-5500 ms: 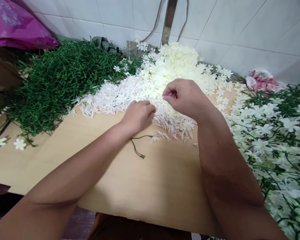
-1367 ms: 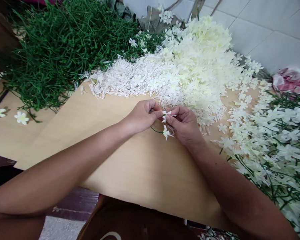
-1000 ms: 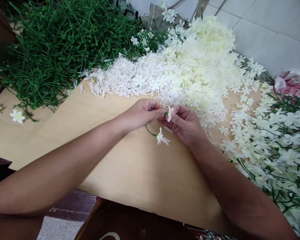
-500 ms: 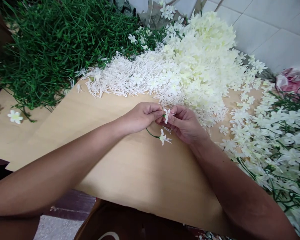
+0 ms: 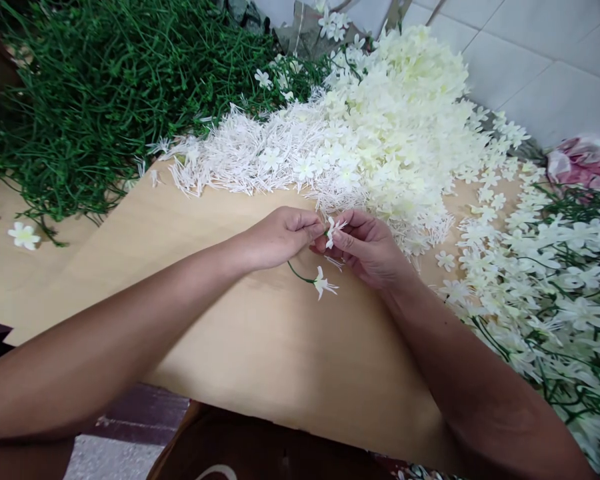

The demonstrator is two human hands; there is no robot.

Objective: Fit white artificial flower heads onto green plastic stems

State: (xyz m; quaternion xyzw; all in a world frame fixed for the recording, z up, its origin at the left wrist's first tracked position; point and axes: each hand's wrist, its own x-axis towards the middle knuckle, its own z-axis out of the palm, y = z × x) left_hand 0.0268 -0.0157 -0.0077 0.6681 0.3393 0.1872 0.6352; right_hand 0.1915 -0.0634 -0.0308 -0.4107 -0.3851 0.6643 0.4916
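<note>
My left hand (image 5: 295, 233) pinches a thin green artificial flower stem (image 5: 301, 273) above the middle of the board. One branch of it hangs below my fingers and ends in a white blossom (image 5: 324, 284) with stamens sticking out. Another white artificial flower (image 5: 333, 233) sits at the left hand's fingertips, facing right. Thumb and fingers of my right hand (image 5: 367, 243) are closed at the edge of this flower, touching its petals or stamens. A few loose white stamens (image 5: 334, 263) show just under the right fingers.
Behind my hands lie a heap of white stamens (image 5: 260, 147) and a tall pile of cream petals (image 5: 405, 127). Green stems (image 5: 130, 87) are piled at the back left. Assembled flowers (image 5: 570, 293) spread along the right. The tan board (image 5: 260, 347) lies under my forearms.
Both hands stay nearly in place. The flower at my fingertips has turned slightly and its stamens show more clearly. The lower blossom has swung a little left and down.
</note>
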